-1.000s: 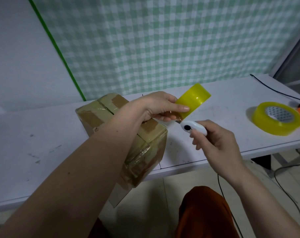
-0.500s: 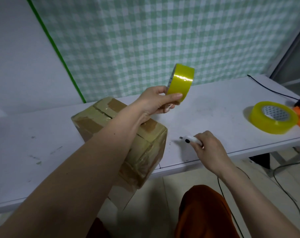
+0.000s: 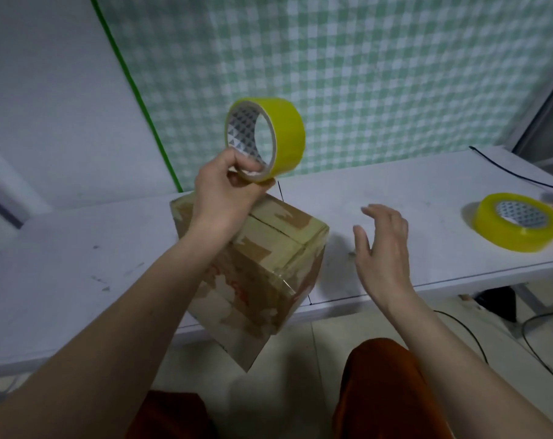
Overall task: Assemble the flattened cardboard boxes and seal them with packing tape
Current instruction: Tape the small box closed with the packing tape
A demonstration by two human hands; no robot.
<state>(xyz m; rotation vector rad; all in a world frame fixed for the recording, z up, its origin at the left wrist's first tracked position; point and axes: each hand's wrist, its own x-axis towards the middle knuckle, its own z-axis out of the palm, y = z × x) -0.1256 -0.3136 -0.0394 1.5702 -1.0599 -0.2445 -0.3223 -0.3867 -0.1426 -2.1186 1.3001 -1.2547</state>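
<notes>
Brown corrugated cardboard box (image 3: 256, 264), matt, patched with torn paper and glossy clear tape; raised tape roll (image 3: 267, 137) of glossy yellow-tinted plastic film on printed paper core; second tape roll (image 3: 515, 224) alike; table (image 3: 78, 280) smooth matt white, scuffed.

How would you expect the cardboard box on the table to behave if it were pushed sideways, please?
The cardboard box overhangs the table edge, so it could tip off. Its flaps look taped shut, so it is probably fairly stiff. It may well be empty and light.
</notes>
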